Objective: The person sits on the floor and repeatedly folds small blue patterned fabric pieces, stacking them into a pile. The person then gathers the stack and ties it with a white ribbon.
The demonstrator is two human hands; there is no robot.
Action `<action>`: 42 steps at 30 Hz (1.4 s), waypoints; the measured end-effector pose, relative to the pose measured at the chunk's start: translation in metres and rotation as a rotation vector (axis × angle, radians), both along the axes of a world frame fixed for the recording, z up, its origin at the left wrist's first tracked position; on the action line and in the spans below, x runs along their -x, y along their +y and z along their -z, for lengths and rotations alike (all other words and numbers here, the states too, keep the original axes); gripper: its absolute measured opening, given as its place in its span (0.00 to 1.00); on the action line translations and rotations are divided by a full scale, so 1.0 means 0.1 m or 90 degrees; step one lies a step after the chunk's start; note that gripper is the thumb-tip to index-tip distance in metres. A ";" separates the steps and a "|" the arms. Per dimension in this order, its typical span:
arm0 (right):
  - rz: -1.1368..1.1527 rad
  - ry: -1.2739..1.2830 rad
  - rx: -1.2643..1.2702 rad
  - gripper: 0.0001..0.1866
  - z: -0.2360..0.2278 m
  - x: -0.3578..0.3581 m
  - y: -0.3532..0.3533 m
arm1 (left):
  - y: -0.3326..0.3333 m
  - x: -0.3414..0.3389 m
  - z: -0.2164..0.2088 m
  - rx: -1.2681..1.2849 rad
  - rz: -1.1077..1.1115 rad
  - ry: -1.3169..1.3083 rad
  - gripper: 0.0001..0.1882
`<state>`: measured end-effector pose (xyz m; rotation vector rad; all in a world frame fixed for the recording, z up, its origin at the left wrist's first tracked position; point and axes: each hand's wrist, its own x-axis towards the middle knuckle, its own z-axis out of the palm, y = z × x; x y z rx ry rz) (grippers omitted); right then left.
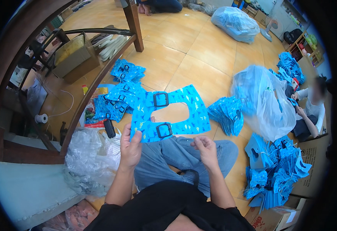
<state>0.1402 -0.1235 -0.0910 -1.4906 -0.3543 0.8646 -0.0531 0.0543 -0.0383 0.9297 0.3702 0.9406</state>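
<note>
My left hand (131, 151) grips the lower left corner of a blue sandal upper (199, 115), thumb on top. This flat piece has a printed animal pattern, a large rounded cutout and two black buckles (161, 99) along its left part. It is held up over my crossed legs. Just below its lower right edge, my right hand (205, 149) is closed in a pinch; what it may hold is too small to make out. Beyond the upper, to the left, lies a pile of similar buckled pieces (122, 94). A fanned stack (227, 114) of them rests on the right.
Clear plastic bags (85, 154) lie left, beside a wooden bench frame (95, 92) with a cardboard box (76, 57). On the right are a large plastic bag (266, 104), more blue stacks (276, 165) and cartons (278, 219). Another person (311, 107) sits at far right.
</note>
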 end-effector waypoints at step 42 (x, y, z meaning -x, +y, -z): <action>0.084 0.040 -0.220 0.26 -0.77 -0.26 -0.16 | 0.02 0.00 0.11 0.058 0.178 0.007 0.17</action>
